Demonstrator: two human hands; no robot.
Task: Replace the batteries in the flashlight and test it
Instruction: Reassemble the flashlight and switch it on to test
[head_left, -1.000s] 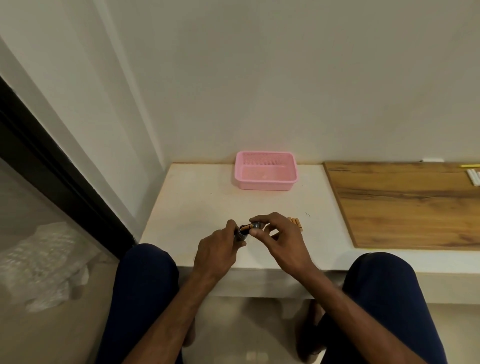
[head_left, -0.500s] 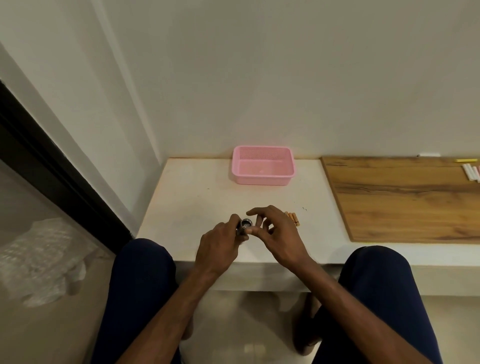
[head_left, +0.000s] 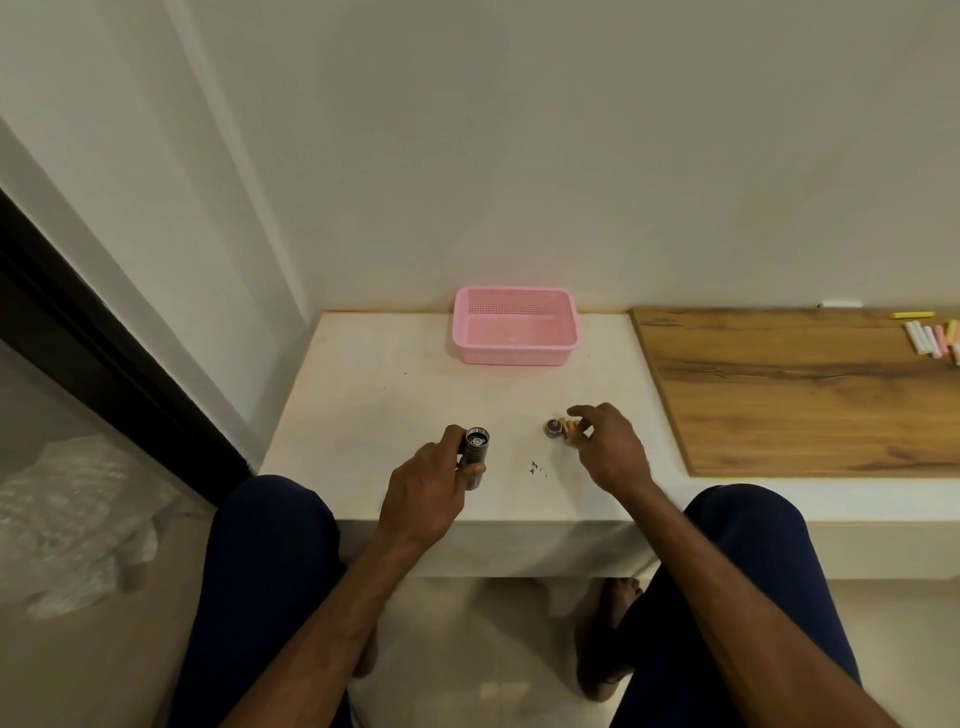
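We saw the left hand wrapped around the dark flashlight, gripping its barrel over the near part of the pale worktop. The flashlight pointed its open end up toward the camera, so that the round rim and something small and pale inside were visible; whether a battery sat in there we could not tell. The right hand was well apart from the left, lowered onto the worktop with its fingers curled over a small cluster of orange batteries. We could not tell whether those fingers had closed on a battery or only touched the cluster. Just beside the batteries, on their left, a small dark round cap lay on the worktop, separate from the flashlight body. A few tiny dark specks were scattered between the two hands. Farther back, against the wall, stood a pink basket with perforated sides. To the right a wooden board covered the worktop, and several chalk sticks lay at its far right corner. Both knees in dark blue trousers framed the near edge.
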